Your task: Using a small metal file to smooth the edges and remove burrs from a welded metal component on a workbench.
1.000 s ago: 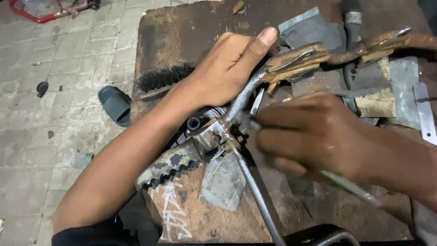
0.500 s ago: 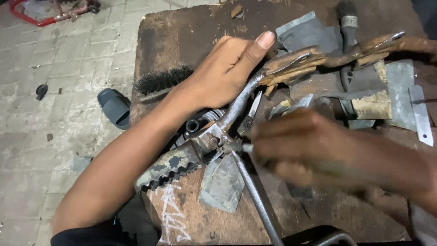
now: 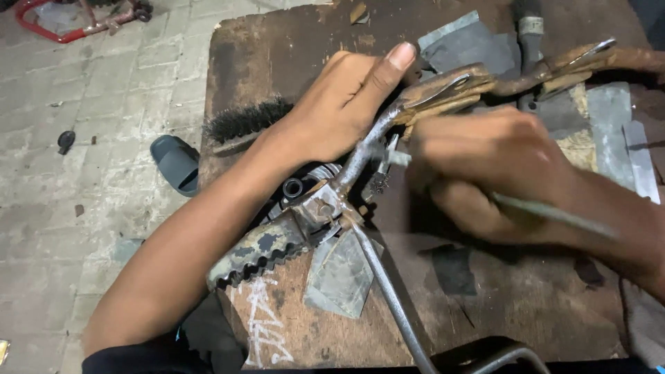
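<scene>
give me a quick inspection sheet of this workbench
surface: worn wooden board, stained.
job's things: metal foot lever with toothed footrest; thin rod.
clutter: wire brush, metal sheet scraps, rusty tools.
grippers: left hand presses the lever down; right hand blurred, gripping the rod.
cables: nothing seen.
surroundings: paved floor, slipper, red frame.

A repair workshop: stained wooden bench (image 3: 277,55) strewn with metal scraps (image 3: 609,131) (wire brush (image 3: 242,123) too).
</scene>
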